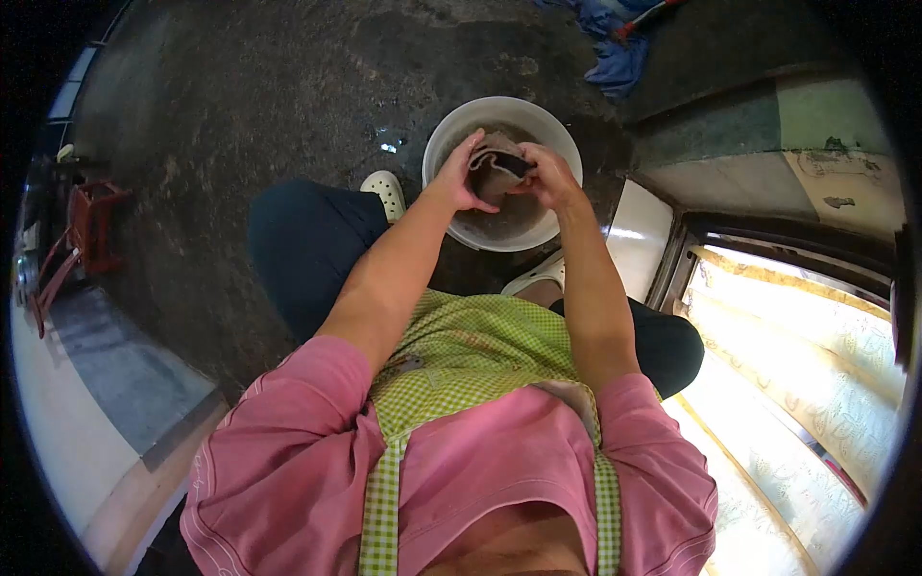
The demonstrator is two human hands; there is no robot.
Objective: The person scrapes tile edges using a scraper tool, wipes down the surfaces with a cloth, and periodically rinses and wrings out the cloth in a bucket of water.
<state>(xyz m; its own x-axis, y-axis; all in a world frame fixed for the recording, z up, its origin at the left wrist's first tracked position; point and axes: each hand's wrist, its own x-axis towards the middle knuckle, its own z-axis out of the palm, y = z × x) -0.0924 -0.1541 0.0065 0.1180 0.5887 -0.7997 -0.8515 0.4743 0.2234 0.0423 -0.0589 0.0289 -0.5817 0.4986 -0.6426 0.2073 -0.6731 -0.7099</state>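
- Cloth (490, 173), greyish-brown and folded over on itself, is held up between both hands above the white tub (499, 108); it could drop into the murky water (509, 228) if the grip on its edges loosens, since wet fabric would likely be slippery.
- Fingers of the left hand (461, 175) are curled on one side of the bundle, thumb low and fingertips high; with only an edge caught, that side could slide free.
- Fingers of the right hand (549, 177) are closed on the opposite side, beside a dark patch that I cannot make out; if that is a loose layer, pulling on it alone could let the rest sag or unfold.
- Uneven tension between the two hands could twist the folds and send drips past the rim.
- Splashes would land on the dark floor (240, 115), where a bright glint near the tub already suggests wetness; a slick patch could unsettle the left clog (386, 195).
- Right clog (535, 276) sits close to the tub's near side, so a careless shift of the foot could knock the tub and slop water out.
- Low-hanging folds of the checked apron (480, 336) could get splashed, being between the knees and facing the tub.
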